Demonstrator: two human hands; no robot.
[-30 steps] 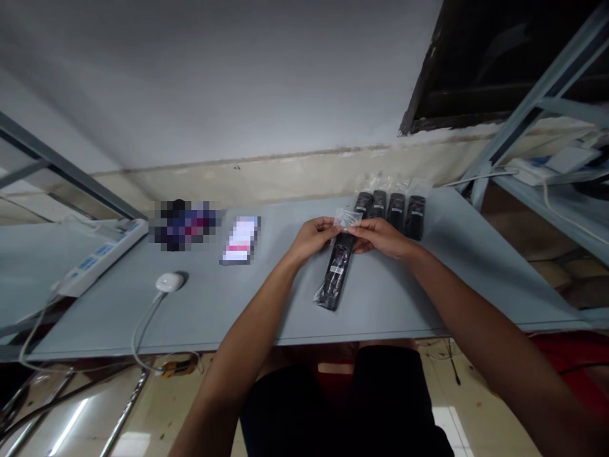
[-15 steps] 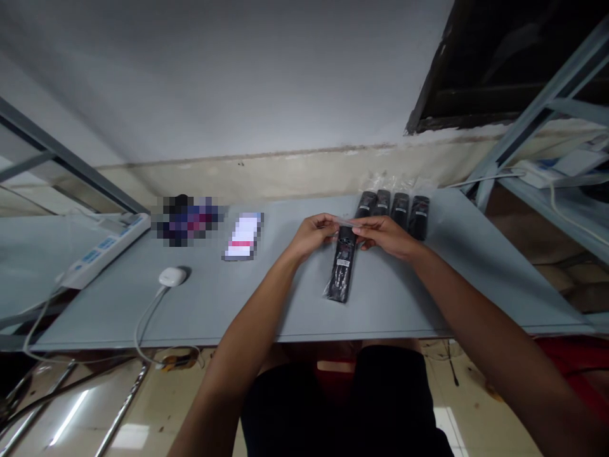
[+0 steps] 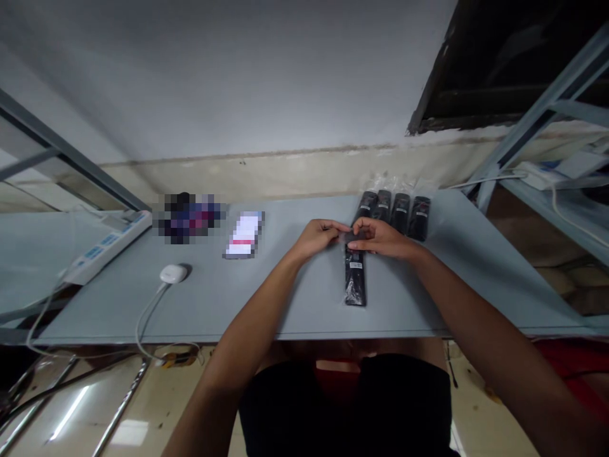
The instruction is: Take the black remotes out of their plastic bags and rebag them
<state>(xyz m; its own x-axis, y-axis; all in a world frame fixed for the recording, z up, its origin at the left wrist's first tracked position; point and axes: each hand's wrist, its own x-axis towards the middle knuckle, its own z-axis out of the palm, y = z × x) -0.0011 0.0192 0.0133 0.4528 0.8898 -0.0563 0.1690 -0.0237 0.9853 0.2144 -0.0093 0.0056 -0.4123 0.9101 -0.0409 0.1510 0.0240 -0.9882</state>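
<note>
A black remote control in a clear plastic bag (image 3: 355, 282) lies lengthwise on the grey table (image 3: 266, 298). My left hand (image 3: 318, 237) and my right hand (image 3: 378, 237) meet at its far end, fingers pinched on the bag's open flap. Just behind my right hand, several more bagged black remotes (image 3: 397, 212) lie side by side near the table's back edge.
A white phone-like item (image 3: 244, 235) and a blurred dark object (image 3: 188, 218) lie at the back left. A white mouse-shaped device (image 3: 173, 273) with a cable sits near a white power strip (image 3: 102, 247). Metal shelving (image 3: 547, 114) stands at right.
The bagged remote has swung from slanted to nearly straight and moved a little right. The bag's flap, held up before, is now folded down under my fingers.
</note>
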